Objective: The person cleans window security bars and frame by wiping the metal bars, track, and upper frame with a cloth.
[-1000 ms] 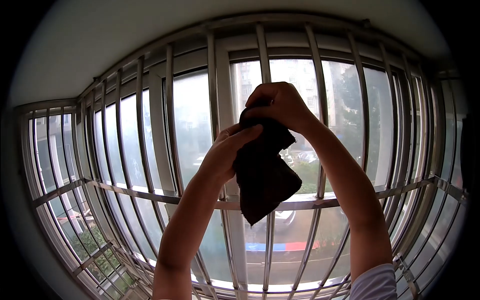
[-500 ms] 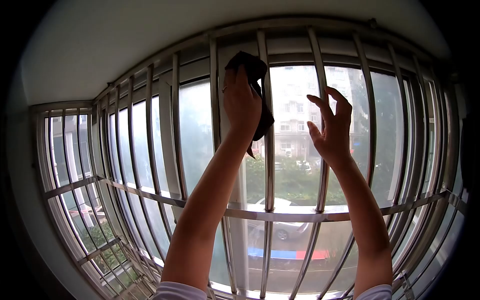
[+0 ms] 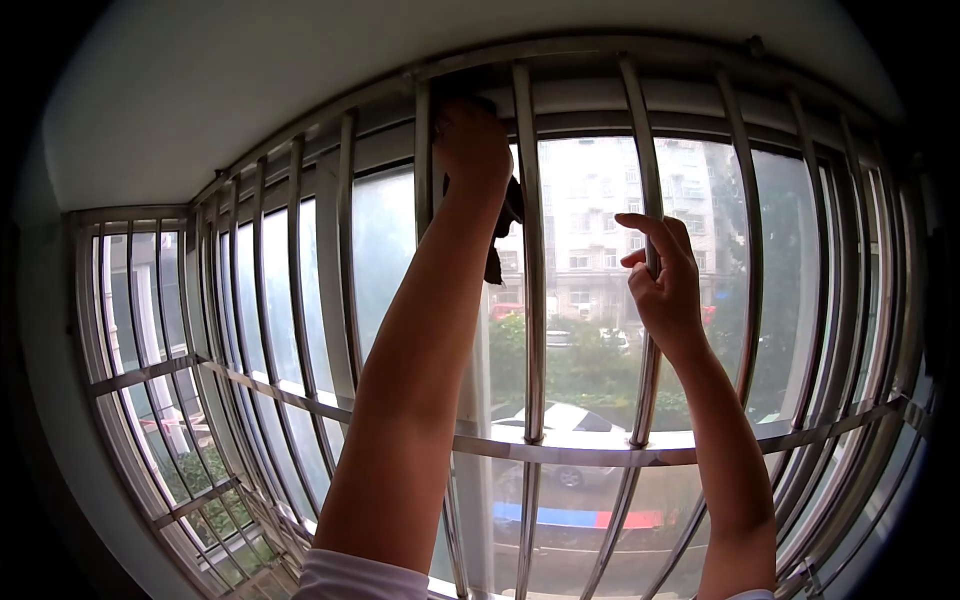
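My left hand (image 3: 473, 145) is raised high between two upright metal bars, at the top of the window frame. It grips a black cloth (image 3: 508, 208), whose loose end hangs below the wrist beside the forearm. Shadow hides part of the fingers. To the right, my right hand (image 3: 668, 292) curls its fingers around an upright metal bar (image 3: 640, 130) at about mid-height. Behind the bars stands the window glass (image 3: 585, 190), hazy in places.
A horizontal metal rail (image 3: 590, 456) crosses the upright bars below the hands. More bars (image 3: 262, 260) curve away to the left, where a side window (image 3: 130, 300) stands. Outside are a parked car (image 3: 560, 415), greenery and a building. The ceiling (image 3: 300, 70) lies close above.
My left hand has moved up with the black cloth, toward the top of the frame. My right hand has lowered a little, and its spread fingers have closed around the bar.
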Demonstrator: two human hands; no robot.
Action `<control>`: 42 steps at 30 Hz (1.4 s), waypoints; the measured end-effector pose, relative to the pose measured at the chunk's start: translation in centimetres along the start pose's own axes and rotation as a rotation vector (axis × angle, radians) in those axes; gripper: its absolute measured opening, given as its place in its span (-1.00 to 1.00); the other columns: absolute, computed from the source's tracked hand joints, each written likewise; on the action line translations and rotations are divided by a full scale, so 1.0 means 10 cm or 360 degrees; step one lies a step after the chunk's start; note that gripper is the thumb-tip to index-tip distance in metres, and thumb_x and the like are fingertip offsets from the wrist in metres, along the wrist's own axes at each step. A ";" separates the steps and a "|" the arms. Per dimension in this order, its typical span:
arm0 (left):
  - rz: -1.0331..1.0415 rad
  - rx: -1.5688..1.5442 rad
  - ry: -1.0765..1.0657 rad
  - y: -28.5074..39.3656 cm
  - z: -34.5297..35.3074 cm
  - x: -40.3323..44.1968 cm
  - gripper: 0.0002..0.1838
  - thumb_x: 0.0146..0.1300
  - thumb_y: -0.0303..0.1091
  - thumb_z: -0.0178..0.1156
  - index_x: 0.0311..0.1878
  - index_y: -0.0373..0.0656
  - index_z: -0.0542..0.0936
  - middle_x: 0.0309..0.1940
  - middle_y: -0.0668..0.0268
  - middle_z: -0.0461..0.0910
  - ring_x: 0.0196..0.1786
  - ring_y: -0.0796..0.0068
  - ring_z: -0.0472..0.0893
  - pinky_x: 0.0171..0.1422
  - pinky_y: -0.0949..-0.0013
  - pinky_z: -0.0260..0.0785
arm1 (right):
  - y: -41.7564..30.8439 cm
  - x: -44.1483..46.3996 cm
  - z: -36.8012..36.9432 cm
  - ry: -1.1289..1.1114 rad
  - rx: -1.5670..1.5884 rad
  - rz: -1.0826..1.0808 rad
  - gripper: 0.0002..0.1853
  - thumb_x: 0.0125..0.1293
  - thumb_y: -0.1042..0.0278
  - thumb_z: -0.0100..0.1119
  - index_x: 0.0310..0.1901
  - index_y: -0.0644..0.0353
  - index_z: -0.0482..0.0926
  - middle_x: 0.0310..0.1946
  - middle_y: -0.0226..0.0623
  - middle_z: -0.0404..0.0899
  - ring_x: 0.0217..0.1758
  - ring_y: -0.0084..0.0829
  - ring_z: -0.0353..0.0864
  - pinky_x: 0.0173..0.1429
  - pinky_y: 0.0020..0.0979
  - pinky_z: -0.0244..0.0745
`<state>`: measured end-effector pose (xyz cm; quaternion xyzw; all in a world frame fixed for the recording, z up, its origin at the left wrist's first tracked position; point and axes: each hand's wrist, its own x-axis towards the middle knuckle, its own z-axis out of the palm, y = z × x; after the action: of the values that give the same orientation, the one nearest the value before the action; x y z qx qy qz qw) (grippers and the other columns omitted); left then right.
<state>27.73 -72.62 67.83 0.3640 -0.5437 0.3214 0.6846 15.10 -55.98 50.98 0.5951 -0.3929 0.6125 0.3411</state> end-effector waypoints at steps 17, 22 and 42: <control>0.0036 -0.0112 -0.0085 -0.04 -0.09 -0.11 -0.40 0.07 -0.40 0.27 0.15 -0.53 0.34 0.04 -0.14 0.41 -0.15 0.17 0.65 -0.06 0.37 0.57 | -0.02 -0.02 0.02 0.0008 0.0248 0.0082 -0.55 -0.05 0.79 -0.19 -0.19 0.20 0.60 -0.03 -0.17 0.37 -0.26 -0.48 0.56 -0.05 -0.45 0.55; 0.0474 -0.0170 0.0233 -0.04 0.06 -0.11 -0.43 0.08 -0.33 0.27 0.13 -0.44 0.39 0.04 -0.06 0.40 -0.03 0.09 0.60 0.03 0.25 0.54 | 0.00 -0.03 0.03 0.0017 0.0210 0.0032 -0.60 -0.04 0.78 -0.18 -0.27 0.22 0.61 -0.03 -0.15 0.37 -0.24 -0.47 0.56 -0.03 -0.45 0.55; 0.1051 -0.0572 0.0231 -0.36 0.07 0.00 -0.41 -0.06 -0.53 0.18 0.12 0.21 0.56 0.23 0.29 0.32 0.29 0.03 0.28 0.32 -0.06 0.18 | 0.02 -0.03 0.04 0.0040 0.0222 0.0015 -0.62 -0.03 0.78 -0.19 -0.37 0.21 0.63 -0.04 -0.16 0.38 -0.23 -0.47 0.56 -0.06 -0.44 0.54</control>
<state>30.40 -75.07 67.42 0.0196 -0.6294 0.4491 0.6339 15.18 -56.40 50.62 0.6078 -0.3478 0.6474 0.3009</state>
